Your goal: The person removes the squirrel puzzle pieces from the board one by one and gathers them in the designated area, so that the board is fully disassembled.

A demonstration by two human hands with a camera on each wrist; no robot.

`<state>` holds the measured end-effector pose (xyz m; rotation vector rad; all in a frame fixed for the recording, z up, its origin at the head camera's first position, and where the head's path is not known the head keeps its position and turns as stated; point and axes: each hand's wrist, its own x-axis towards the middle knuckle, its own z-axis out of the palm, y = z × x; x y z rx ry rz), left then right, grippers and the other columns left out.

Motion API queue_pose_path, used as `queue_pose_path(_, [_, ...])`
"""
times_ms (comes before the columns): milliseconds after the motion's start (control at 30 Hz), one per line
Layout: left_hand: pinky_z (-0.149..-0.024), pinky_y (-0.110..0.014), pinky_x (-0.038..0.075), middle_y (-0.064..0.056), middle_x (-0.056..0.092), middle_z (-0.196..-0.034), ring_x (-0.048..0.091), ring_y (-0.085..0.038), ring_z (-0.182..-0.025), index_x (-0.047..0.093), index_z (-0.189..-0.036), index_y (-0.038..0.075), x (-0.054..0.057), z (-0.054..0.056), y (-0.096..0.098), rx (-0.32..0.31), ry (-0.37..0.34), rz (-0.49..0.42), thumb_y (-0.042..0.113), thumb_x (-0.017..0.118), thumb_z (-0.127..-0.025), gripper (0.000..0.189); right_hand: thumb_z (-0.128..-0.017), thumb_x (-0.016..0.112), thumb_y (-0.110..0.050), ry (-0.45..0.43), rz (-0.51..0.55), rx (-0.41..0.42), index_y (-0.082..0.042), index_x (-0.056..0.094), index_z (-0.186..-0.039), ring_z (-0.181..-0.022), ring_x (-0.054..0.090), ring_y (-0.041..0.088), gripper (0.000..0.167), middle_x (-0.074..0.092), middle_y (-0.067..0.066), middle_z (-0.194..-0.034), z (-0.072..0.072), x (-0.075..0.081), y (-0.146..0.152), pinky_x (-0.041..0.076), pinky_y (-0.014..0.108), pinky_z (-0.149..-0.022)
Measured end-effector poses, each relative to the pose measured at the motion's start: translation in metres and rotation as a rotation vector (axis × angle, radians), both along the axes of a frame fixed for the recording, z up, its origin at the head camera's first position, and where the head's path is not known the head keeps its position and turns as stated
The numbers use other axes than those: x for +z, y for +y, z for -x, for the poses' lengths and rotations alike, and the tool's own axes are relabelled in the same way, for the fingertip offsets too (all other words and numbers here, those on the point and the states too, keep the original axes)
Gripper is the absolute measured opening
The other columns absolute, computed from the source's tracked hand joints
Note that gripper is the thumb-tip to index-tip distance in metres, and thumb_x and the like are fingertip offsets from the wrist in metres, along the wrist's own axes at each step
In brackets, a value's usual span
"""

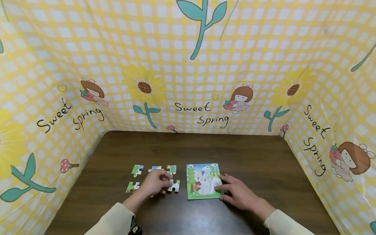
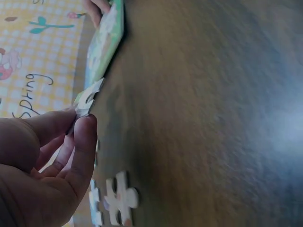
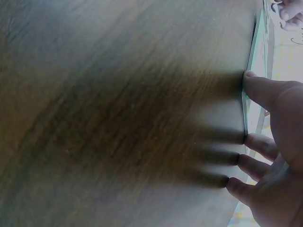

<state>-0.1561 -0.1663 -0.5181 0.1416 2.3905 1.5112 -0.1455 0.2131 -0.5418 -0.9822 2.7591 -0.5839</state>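
Note:
My left hand (image 1: 155,182) pinches a jigsaw puzzle piece (image 2: 85,100) between thumb and fingertips. In the head view this piece (image 1: 174,186) shows at the fingertips, mostly white with some green. A square board (image 1: 204,182) printed with a grey squirrel, trees and grass lies flat to the right of that hand. My right hand (image 1: 239,192) rests at the board's right edge, fingers spread and fairly straight. In the right wrist view, its thumb (image 3: 258,87) touches the board's near edge and the other fingertips come down along the side.
Several loose puzzle pieces lie left of the board, among them a green one (image 1: 137,170), one below it (image 1: 132,187) and one at the upper right (image 1: 172,169). The left hand partly covers others. A checkered cloth (image 1: 188,75) walls the brown table (image 1: 249,150) on three sides.

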Motion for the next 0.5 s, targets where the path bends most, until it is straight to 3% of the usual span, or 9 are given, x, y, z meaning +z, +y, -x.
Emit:
queue_pose_path(267, [-0.052, -0.036, 0.057, -0.007, 0.070, -0.075, 0.066, -0.020, -0.054, 0.071, -0.096, -0.001, -0.0068, -0.0013, -0.0005, 0.015, 0.062, 0.121, -0.003, 0.075, -0.086, 0.011, -0.095, 0.074, -0.033, -0.005, 0.000, -0.004, -0.029, 0.072, -0.130, -0.144, 0.041, 0.047, 0.036, 0.047, 0.019, -0.156, 0.0013, 0.0003, -0.0002, 0.041, 0.062, -0.110])
queue_pose_path(500, [-0.060, -0.028, 0.050, 0.003, 0.066, -0.068, 0.059, -0.009, -0.062, 0.075, -0.084, 0.006, -0.0101, 0.0021, 0.0042, 0.040, 0.222, 0.368, 0.002, 0.079, -0.077, 0.009, -0.095, 0.074, -0.032, 0.003, 0.003, -0.001, -0.028, 0.072, -0.131, -0.144, 0.041, 0.047, 0.036, 0.047, 0.019, -0.156, 0.0003, -0.0002, -0.0002, 0.040, 0.063, -0.110])
